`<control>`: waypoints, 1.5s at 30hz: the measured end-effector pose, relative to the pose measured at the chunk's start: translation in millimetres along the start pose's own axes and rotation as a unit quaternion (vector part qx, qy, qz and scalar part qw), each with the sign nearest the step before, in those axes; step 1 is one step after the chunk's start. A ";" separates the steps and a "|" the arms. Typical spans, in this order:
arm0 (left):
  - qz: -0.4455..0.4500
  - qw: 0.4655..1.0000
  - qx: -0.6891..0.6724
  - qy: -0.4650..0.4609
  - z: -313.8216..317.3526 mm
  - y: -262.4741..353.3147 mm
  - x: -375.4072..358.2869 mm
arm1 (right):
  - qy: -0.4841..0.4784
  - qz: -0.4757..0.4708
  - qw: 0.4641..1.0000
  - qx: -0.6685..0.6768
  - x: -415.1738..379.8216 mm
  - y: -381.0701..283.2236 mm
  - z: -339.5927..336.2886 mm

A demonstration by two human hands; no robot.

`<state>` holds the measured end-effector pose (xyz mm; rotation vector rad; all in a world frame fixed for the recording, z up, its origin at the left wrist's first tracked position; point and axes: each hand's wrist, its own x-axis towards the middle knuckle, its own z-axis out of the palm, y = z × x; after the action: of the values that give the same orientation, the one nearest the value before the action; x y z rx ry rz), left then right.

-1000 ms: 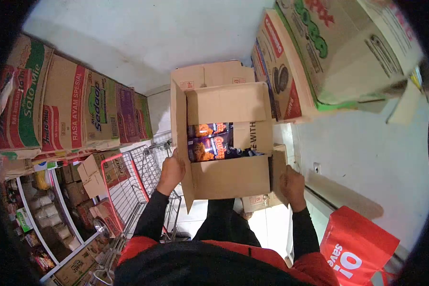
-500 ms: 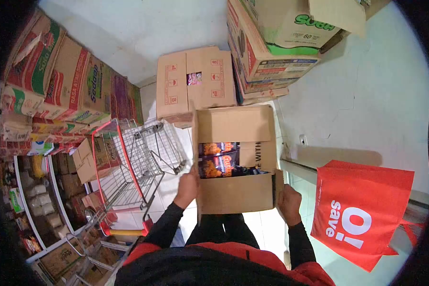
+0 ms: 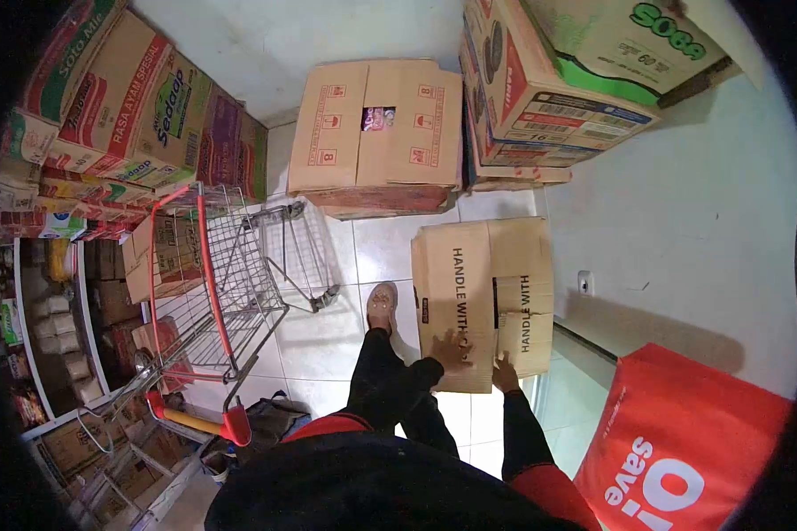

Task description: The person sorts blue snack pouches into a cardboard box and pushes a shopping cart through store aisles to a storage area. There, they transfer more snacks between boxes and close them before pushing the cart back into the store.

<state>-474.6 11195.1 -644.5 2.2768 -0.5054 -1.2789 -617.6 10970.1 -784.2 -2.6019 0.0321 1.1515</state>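
A brown cardboard box (image 3: 452,265) stands on the tiled floor in front of me, its top flaps folded down, with "HANDLE WITH" printed across them. My right hand (image 3: 506,373) rests at the near edge of the right flap, fingers extended against the cardboard and nothing held. A hand-like shadow falls on the left flap. My left hand does not show. My bent leg and one shoe (image 3: 382,305) are just left of the box.
Another carton (image 3: 372,150) sits by the back wall, beside stacked cartons (image 3: 567,106). A shopping cart (image 3: 226,292) stands left, before noodle cartons (image 3: 142,106) and a shelf (image 3: 97,319). A red bag (image 3: 682,425) is at right.
The box's flaps went from open, showing snack packets inside, to folded down. My left hand has left the view; my right hand moved onto the flap. The view has shifted.
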 end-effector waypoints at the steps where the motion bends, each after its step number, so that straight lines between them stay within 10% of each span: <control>1: 0.013 0.994 0.094 -0.052 -4.6 -1.8 1.5 | -0.004 -0.001 1.000 0.001 -7.0 -10.2 -15.0; 3: 0.030 0.977 0.185 -0.104 -12.9 -10.9 4.4 | 0.092 0.141 0.947 0.274 -33.4 -21.2 -50.2; 7: 0.120 0.969 -0.114 0.183 -42.6 -89.3 21.1 | 0.253 0.178 0.938 0.154 -23.0 -43.7 -112.7; 9: 0.067 0.812 -0.530 0.237 -59.8 -156.0 58.4 | 0.332 0.120 0.930 0.101 13.4 -64.7 -146.1; 11: -0.016 0.872 -0.024 0.489 -164.4 -140.8 33.1 | 0.409 0.009 0.906 0.112 61.8 -104.0 -196.1; 18: -0.099 0.886 0.203 0.406 -336.3 -204.1 73.1 | 0.345 -0.237 0.905 0.082 244.3 -324.0 -369.0; 23: -0.070 0.900 0.211 0.376 -364.5 -228.3 86.1 | 0.284 -0.182 0.939 -0.065 292.2 -375.6 -402.4; 25: -0.092 0.899 0.213 0.371 -377.2 -228.8 78.4 | 0.199 -0.130 0.968 -0.081 303.7 -379.0 -400.1; 28: -0.145 0.878 0.247 0.383 -391.6 -245.1 72.3 | 0.339 -0.162 0.923 -0.079 325.4 -356.0 -386.2; 30: -0.131 0.887 0.204 0.393 -415.1 -239.4 46.2 | 0.321 -0.077 0.917 0.222 327.4 -332.1 -396.9; 32: -0.142 0.875 0.083 0.456 -445.1 -236.5 19.3 | 0.362 0.000 0.898 0.249 294.8 -335.3 -464.7; 38: -0.268 0.848 0.067 0.453 -524.6 -288.5 -5.1 | 0.424 -0.014 0.904 0.059 319.0 -276.6 -495.1; 40: -0.231 0.851 0.119 0.457 -527.3 -294.6 -10.5 | 0.153 0.019 0.977 -0.150 294.6 -314.5 -530.9; 45: -0.131 0.882 0.125 0.434 -517.1 -250.1 -37.1 | 0.320 -0.127 0.935 -0.084 265.6 -321.7 -533.6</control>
<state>-25.0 11535.4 -528.5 2.8851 -0.0254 -0.1734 -8.2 11156.6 -554.9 -2.9048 -0.2665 0.1959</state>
